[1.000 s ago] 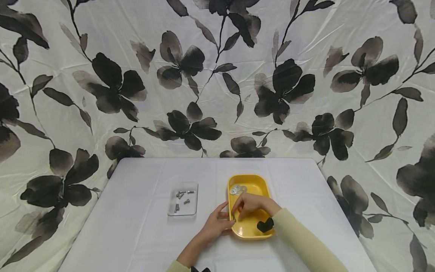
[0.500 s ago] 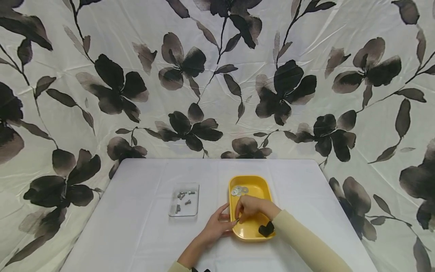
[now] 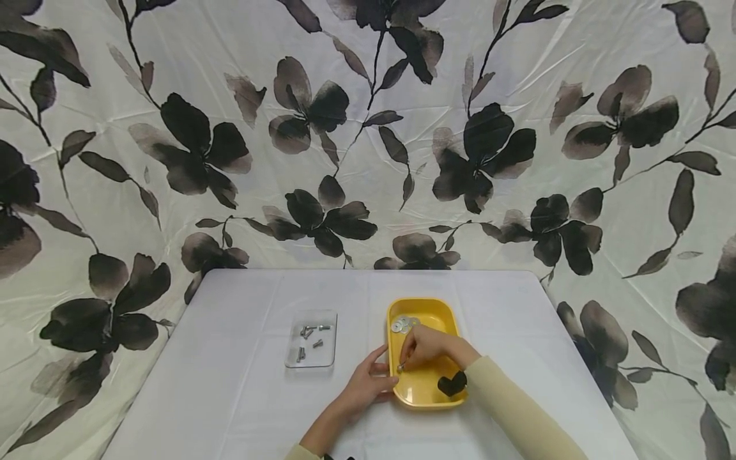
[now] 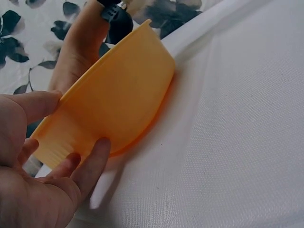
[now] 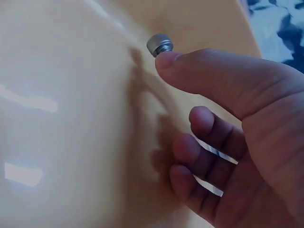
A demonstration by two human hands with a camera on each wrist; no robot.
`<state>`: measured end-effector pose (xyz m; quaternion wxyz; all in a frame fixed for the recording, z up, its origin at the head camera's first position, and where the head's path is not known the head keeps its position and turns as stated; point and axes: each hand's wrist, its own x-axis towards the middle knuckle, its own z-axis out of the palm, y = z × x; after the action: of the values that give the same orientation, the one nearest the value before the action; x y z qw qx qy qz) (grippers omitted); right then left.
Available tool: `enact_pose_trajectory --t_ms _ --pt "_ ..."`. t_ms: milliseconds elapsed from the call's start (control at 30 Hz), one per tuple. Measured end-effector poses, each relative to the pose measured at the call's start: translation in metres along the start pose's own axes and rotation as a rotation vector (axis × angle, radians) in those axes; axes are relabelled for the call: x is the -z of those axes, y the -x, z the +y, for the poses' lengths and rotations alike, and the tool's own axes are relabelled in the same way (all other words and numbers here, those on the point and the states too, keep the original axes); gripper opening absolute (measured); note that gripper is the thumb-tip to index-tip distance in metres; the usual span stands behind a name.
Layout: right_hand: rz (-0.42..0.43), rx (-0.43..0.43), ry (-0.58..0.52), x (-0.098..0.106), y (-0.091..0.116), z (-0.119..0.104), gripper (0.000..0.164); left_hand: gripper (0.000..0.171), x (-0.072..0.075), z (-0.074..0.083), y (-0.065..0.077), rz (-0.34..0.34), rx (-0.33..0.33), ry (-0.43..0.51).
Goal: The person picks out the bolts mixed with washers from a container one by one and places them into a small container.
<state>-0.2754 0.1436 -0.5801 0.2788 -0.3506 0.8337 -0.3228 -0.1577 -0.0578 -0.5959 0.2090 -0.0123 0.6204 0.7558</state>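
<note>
My right hand (image 3: 427,348) is inside the yellow tray (image 3: 425,400). Its thumb and a finger hidden behind it pinch a small metal bolt (image 5: 159,44), whose round head shows past the thumb tip, close to the tray's left wall. The other fingers are curled and hold nothing. My left hand (image 3: 365,384) holds the tray's left side, its thumb at the rim and its fingertips (image 4: 101,145) against the outer wall. Several flat washers (image 3: 402,324) lie in the tray's far left corner, beyond my right hand.
A clear square dish (image 3: 310,363) with several bolts (image 3: 318,344) stands left of the yellow tray. Both are on a table (image 3: 247,358) covered in white cloth. Behind the table hangs a flowered cloth (image 3: 368,160).
My right hand has shifted slightly away from the left thumb along the tray's left wall, and the bolt in its fingertips now shows more upright. The left hand stays at the tray.
</note>
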Motion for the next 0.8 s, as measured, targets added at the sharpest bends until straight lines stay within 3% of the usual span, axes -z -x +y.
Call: enact_pose_trajectory --t_ms 400,567,667,800 --pt "0.101 -0.017 0.004 0.031 0.012 -0.014 0.005 0.082 0.0 0.002 -0.002 -0.006 0.0 -0.042" --pt "0.151 -0.024 0.032 0.044 0.016 -0.022 0.007 0.076 0.003 0.002 -0.003 0.027 -0.001 -0.08" --pt "0.192 -0.012 0.054 0.051 0.019 -0.026 0.008 0.066 0.012 0.006 -0.003 0.04 -0.042 -0.176" --pt "0.242 0.048 0.045 0.06 0.017 -0.034 0.007 0.049 0.03 0.018 0.004 0.022 -0.16 -0.426"
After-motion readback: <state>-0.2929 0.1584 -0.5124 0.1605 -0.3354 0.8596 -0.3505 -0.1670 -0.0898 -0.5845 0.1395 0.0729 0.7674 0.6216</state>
